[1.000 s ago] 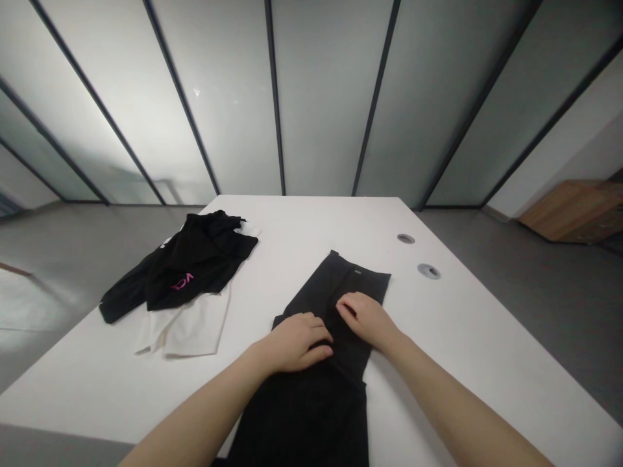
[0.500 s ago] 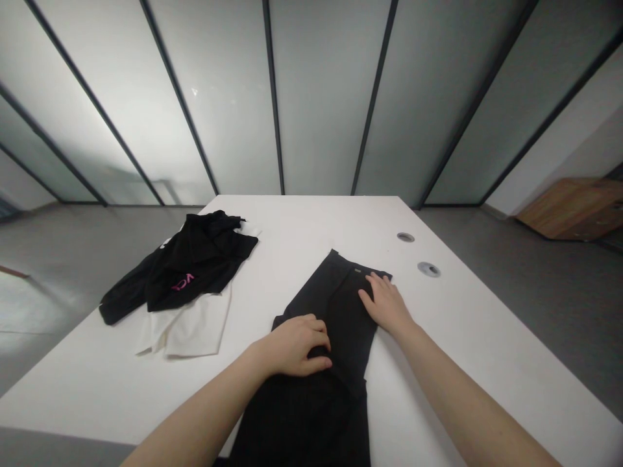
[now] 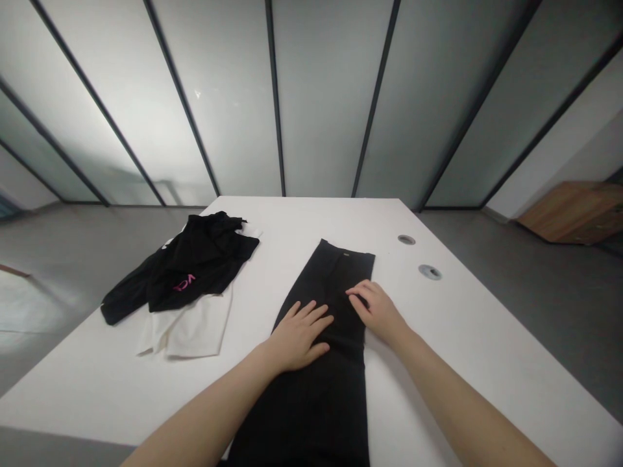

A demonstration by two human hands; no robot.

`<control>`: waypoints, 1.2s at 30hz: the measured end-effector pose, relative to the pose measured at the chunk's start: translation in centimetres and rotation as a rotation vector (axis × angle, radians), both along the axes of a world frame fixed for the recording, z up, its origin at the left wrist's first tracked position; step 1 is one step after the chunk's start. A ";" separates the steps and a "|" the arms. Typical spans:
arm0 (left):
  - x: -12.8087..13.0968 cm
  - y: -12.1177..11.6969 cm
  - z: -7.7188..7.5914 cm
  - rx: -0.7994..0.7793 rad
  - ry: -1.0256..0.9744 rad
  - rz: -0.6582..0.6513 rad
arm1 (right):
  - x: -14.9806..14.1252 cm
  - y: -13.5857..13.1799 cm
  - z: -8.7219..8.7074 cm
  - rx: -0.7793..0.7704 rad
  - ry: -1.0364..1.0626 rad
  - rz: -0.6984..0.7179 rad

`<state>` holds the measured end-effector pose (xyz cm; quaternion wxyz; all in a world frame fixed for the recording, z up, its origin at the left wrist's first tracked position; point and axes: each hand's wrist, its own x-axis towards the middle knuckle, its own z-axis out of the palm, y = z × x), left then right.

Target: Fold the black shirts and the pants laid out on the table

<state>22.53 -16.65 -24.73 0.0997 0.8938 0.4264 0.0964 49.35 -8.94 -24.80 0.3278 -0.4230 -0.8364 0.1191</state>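
Note:
A pair of black trousers (image 3: 335, 279) lies lengthwise on the white table (image 3: 462, 337), waistband at the far end, legs running toward me. My left hand (image 3: 296, 334) rests flat on the left side of the trousers, fingers spread and stretched out. My right hand (image 3: 377, 311) lies flat on the right side near the trousers' edge, fingers extended. Neither hand holds anything.
A black garment with pink lettering (image 3: 187, 269) lies crumpled on a white garment (image 3: 192, 327) at the table's left. Two round cable grommets (image 3: 429, 272) sit in the tabletop at the right. A wooden cabinet (image 3: 574, 211) stands far right by frosted glass walls.
The trousers now lie straighter and flatter, with the waistband further from me. My left hand opened from curled to flat. My right hand slid back from the waistband corner toward the middle.

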 end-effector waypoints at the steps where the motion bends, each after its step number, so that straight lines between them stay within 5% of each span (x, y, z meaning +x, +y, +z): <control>1: 0.0 0.1 -0.3 0.004 0.013 0.026 | -0.3 -0.4 0.4 -0.031 -0.011 0.062; 8: -0.1 1.6 -1.3 0.039 0.025 0.256 | -1.4 -2.2 1.6 -0.120 -0.168 0.300; 16: 0.2 1.1 1.3 0.078 -0.060 0.305 | -0.9 -1.5 -1.6 -0.102 -0.308 0.064; 21: 0.0 0.2 2.1 0.033 0.003 0.227 | -0.7 -0.9 -3.4 -0.117 -0.343 -0.075; 26: -0.2 0.1 2.0 0.034 -0.018 0.198 | -1.1 -1.0 -1.5 -0.031 -0.217 0.023; 31: -0.6 0.7 0.8 0.050 0.002 0.213 | -2.0 -2.4 1.6 -0.145 -0.188 0.262; 36: -1.1 2.0 -0.2 0.084 -0.006 0.256 | -2.1 -3.0 1.5 -0.127 -0.284 0.290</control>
